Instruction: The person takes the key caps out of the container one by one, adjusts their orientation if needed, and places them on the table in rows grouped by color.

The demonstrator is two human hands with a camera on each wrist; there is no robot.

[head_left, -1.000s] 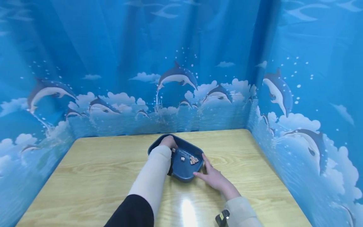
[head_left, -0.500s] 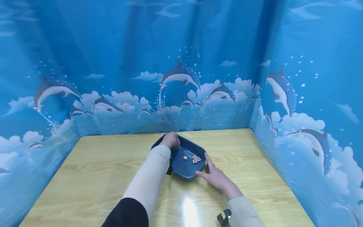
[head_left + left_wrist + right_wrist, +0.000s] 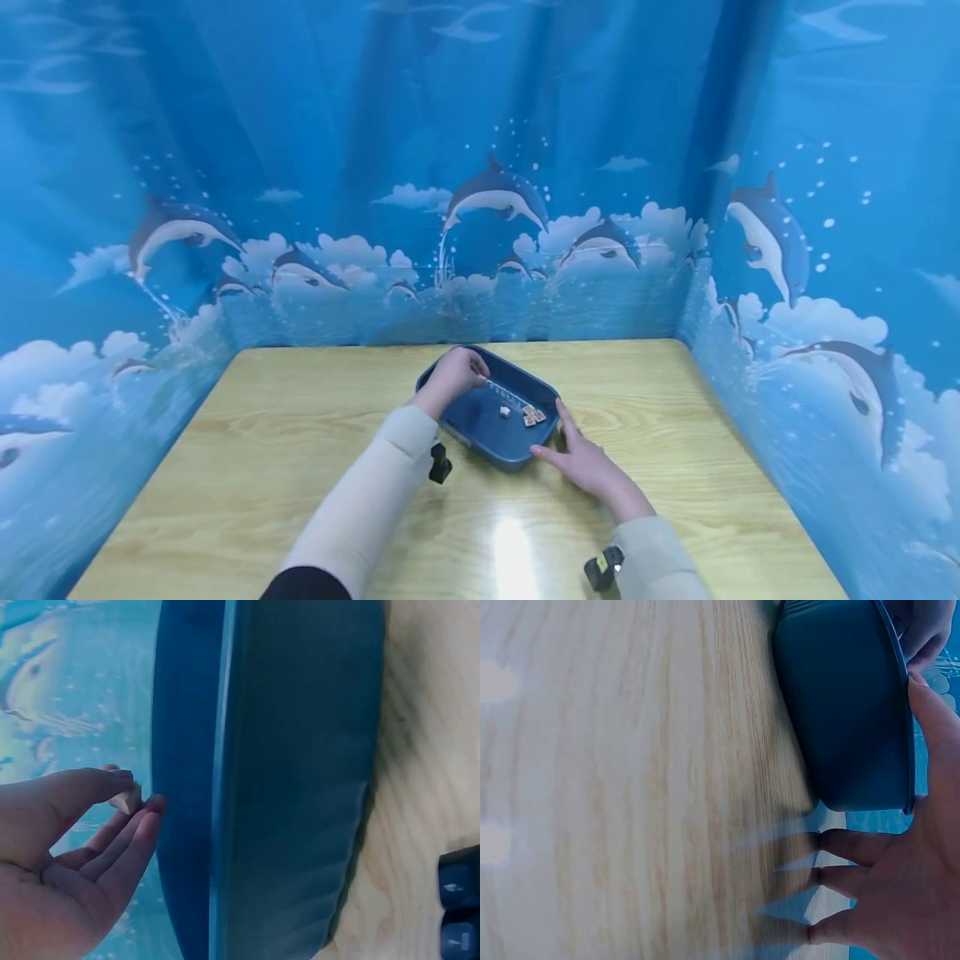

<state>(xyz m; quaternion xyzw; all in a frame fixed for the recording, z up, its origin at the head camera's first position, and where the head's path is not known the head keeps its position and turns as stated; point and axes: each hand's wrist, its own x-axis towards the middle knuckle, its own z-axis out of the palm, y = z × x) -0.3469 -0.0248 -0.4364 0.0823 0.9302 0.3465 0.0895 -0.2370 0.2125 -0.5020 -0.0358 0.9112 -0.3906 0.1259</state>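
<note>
A dark blue tray (image 3: 487,429) stands at the table's back, low pale pieces in it. My left hand (image 3: 452,382) is over its left end, and in the left wrist view a small pale tan piece (image 3: 126,799) is pinched between thumb and fingertips above the rim. Inside the tray lie a single whitish piece (image 3: 505,412) and a cluster of small pale pieces with brown marks (image 3: 533,416). My right hand (image 3: 588,467) rests at the tray's right corner, its thumb at the rim and its straight, spread fingers (image 3: 845,881) along the outside.
A wood-grain table (image 3: 300,442) carries the tray. Blue curtains (image 3: 360,167) with printed dolphins rise behind it and along both sides. Black devices sit at the cuffs, one below the left hand (image 3: 440,463) and one on the right sleeve (image 3: 603,569).
My left hand has lifted from inside the tray, now with a small piece between its fingertips. The right hand keeps its place at the corner. The head view has turned slightly left.
</note>
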